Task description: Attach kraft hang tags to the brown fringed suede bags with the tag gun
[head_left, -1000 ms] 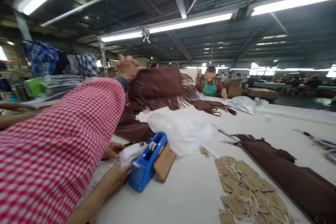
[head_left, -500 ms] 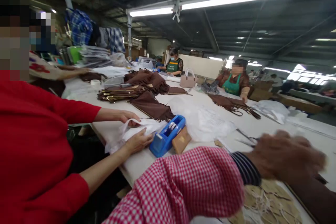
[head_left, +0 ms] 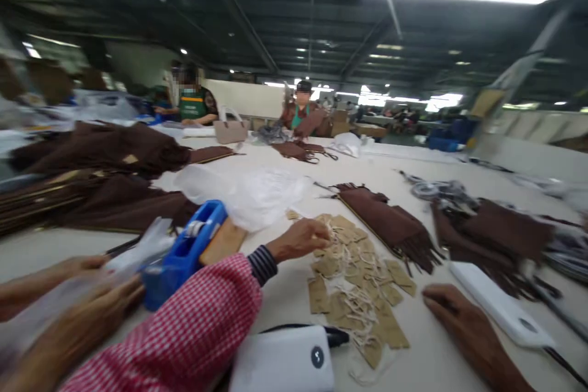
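My left hand (head_left: 298, 240), in a red-and-white checked sleeve with a striped cuff, reaches to the upper left edge of a pile of tan tags with white strings (head_left: 356, 282). Its fingers are curled together at the tags; what they hold, if anything, is hidden. My right hand (head_left: 452, 315) rests low on the table, right of the pile, with fingers stretched out loosely and nothing visible in them. A brown fringed pouch (head_left: 383, 220) with a gold-coloured edge lies beyond the tags. Between my right hand and more brown pouches (head_left: 500, 233) is a long white device (head_left: 500, 303) with a cable.
A blue tape dispenser (head_left: 188, 251) and a tan block (head_left: 223, 245) stand left of my sleeve. Beside them a co-worker's hands (head_left: 92, 306) hold clear plastic. A white box (head_left: 285, 361) lies in front. Plastic bags (head_left: 248, 193) and brown goods (head_left: 105, 153) spread behind; two people work across the table.
The view has swung right. My left hand has come from the far right, off the brown item there, to the tag pile. My right hand now shows on the table.
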